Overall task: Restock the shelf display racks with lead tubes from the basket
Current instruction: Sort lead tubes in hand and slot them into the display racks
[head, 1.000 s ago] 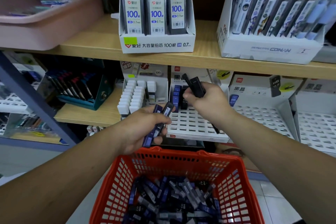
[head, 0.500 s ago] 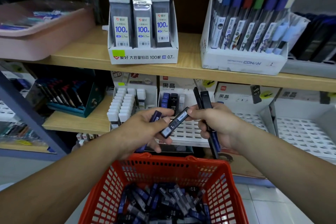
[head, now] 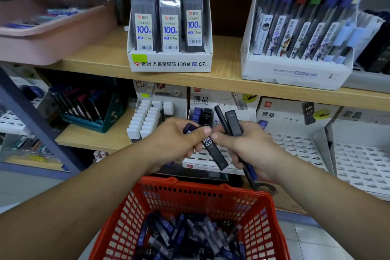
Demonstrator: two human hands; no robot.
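Nearest us, the red basket (head: 160, 183) sits low & centre, w/ a heap of lead tubes (head: 185, 236) lying loose in it, blue & black mixed. Above its far rim our hands are together, nearly thumb to thumb. Our left hand (head: 175, 141) pinches a black HB 0.5 tube (head: 214, 152) near its top end, w/ the lower end tilted down-right. Same hand also grips a blue tube (head: 190, 127) poking up behind the thumb. Our right hand (head: 253, 150) is curled round two black tubes (head: 233, 122) standing up out of the fist. Its thumb tip is right by the HB 0.5 tube; can't tell if it's touching. Behind the hands, on the lower shelf, are white slotted racks (head: 295, 150), w/ a box of white-capped packs (head: 145, 120) to their left. Top shelf (head: 101, 59): box of 100-pc 0.7 leads (head: 168, 27), pen box (head: 295, 38) to its right, pink tray (head: 42, 36) far left.
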